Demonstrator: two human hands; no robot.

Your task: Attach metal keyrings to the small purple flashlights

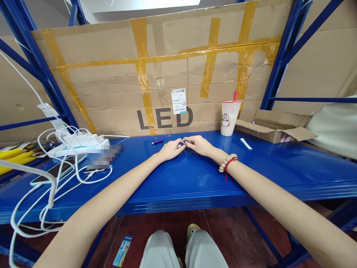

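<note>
My left hand (170, 149) and my right hand (199, 145) meet over the blue shelf top (178, 182), their fingertips nearly touching. Between them is a small shiny ringed metal piece (184, 141), with dark brown parts by the right fingers. Both hands are closed on it; its exact kind is too small to tell, and the fingers hide part of it. Just left of my left hand lies a short purple tube with a silver end (157, 142). A beaded bracelet with red cord (228, 163) circles my right wrist.
Behind stands a taped cardboard sheet (111, 93) marked LED. A drink cup with a red straw (230, 118), a white paper strip (245, 143) and an open cardboard box (275, 128) sit right. Phones (57, 170), white cables (41, 208) and a power strip (80, 139) crowd the left.
</note>
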